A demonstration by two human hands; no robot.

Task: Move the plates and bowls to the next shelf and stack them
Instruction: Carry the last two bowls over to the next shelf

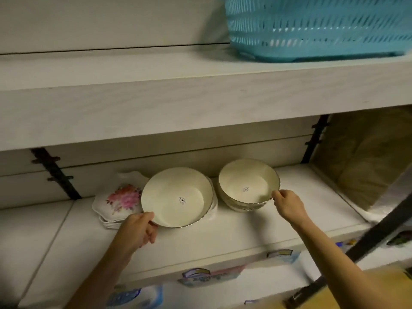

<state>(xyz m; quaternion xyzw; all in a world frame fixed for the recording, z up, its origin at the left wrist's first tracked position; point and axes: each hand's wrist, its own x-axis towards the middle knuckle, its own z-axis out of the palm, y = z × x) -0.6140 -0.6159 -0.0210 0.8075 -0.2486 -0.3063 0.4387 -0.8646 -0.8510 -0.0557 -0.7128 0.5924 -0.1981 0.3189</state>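
Note:
Two cream bowls with dark scalloped rims stand on the white shelf (pixel 245 228). The left bowl (pixel 174 195) tilts toward me, and my left hand (pixel 138 228) grips its near rim. It rests over white dishes whose edge shows at its right. The right bowl (pixel 247 181) tops a stack of like bowls, with my right hand (pixel 287 205) pinching its near right rim. A stack of white floral plates (pixel 118 200) lies left of the left bowl, partly hidden by it.
The thick shelf above (pixel 178 108) overhangs the bowls and carries a turquoise plastic basket (pixel 316 27). Black brackets (pixel 55 172) stand at the back. A brown cardboard box (pixel 367 157) sits at the right. Packaged goods (pixel 200 277) lie below the shelf.

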